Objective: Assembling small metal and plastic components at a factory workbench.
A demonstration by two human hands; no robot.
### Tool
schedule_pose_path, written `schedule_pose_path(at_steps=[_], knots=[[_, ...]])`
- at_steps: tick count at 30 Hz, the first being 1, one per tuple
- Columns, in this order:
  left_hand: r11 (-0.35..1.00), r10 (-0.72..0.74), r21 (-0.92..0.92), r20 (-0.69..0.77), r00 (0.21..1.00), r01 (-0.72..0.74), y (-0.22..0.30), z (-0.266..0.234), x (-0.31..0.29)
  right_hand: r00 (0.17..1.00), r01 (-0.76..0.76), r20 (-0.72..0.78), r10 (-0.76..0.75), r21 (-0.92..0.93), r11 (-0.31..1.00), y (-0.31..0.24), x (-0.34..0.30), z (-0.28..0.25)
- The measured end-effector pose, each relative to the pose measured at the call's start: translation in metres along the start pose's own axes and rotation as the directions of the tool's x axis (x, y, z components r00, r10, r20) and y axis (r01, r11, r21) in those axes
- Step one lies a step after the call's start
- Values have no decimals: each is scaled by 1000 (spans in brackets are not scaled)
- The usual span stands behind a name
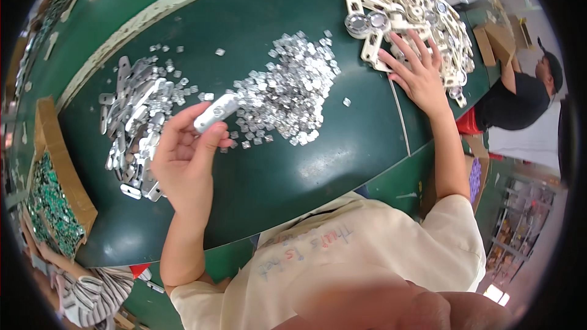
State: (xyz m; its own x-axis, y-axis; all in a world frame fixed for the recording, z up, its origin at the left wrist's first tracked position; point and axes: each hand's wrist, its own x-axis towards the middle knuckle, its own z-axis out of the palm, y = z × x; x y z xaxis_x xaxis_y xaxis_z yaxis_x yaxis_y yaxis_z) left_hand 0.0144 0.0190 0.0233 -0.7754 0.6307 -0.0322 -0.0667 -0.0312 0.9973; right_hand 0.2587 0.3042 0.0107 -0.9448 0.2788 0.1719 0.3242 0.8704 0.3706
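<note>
Between the thumb and fingers of my left hand (191,150) is a silver metal plate (217,112), long with rounded ends and a hole near one end. A heap of similar silver plates (137,119) lies to the left of that hand. Just beyond and to the right spreads a pile of small shiny square metal pieces (287,88). Fingers spread, my right hand (419,73) rests on the near edge of a heap of cream-coloured plastic parts (403,9), some with round metal-looking discs. Whether a part is under its palm is hidden.
The dark green table (257,177) has a pale raised rim at the far side. At left stands a cardboard box (64,171) of green pieces, with a person in striped clothing (98,296) near it. Another person in black (516,101) is at right beside cardboard boxes (498,43).
</note>
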Motion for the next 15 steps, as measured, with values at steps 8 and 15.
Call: schedule_pose_path(at_steps=[8,15], knots=[[984,-70,-159,90,994,83,-6,-1,2,909,34,-389,152,431,902,16,81,-31],[988,-84,-123,55,995,90,-10,-10,2,991,-104,116,65,377,920,15,358,50]])
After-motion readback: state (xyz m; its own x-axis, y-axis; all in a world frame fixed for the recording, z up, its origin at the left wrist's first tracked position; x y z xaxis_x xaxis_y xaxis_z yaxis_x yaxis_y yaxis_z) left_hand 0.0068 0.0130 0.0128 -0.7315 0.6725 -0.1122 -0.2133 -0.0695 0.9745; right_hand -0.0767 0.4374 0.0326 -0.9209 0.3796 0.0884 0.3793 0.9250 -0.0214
